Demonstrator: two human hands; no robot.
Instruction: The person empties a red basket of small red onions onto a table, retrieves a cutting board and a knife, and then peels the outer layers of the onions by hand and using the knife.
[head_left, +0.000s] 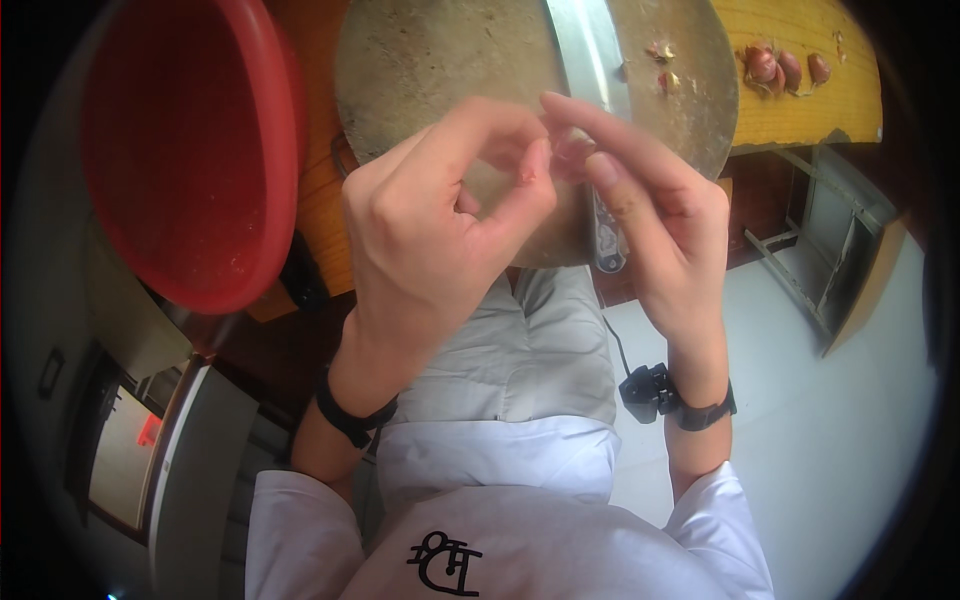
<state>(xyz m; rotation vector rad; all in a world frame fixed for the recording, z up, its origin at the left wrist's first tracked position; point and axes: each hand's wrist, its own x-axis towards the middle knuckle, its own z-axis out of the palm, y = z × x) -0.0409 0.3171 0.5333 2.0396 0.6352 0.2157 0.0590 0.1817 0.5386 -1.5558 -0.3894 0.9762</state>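
A small peeled-looking shallot (572, 156), pinkish and blurred, is between my two hands above the chopping board. The thumb and index finger of my right hand (667, 217) grip it from the right. From the left, the thumb and fingertips of my left hand (435, 210) pinch at its edge, partly covering it. Beneath them a round wooden chopping board (442, 60) bears a kitchen knife. Its broad steel blade (589, 49) points away from me, and its handle (609, 240) overhangs the near rim beside my right thumb. Bits of shallot skin (663, 51) lie right of the blade.
Several unpeeled shallots (762, 66) sit on the yellow wooden table (840, 116) at the right. A large red plastic basin (172, 150) stands at the left, close to the board. Below the table's right end is a stool (859, 285) on the pale floor (847, 450).
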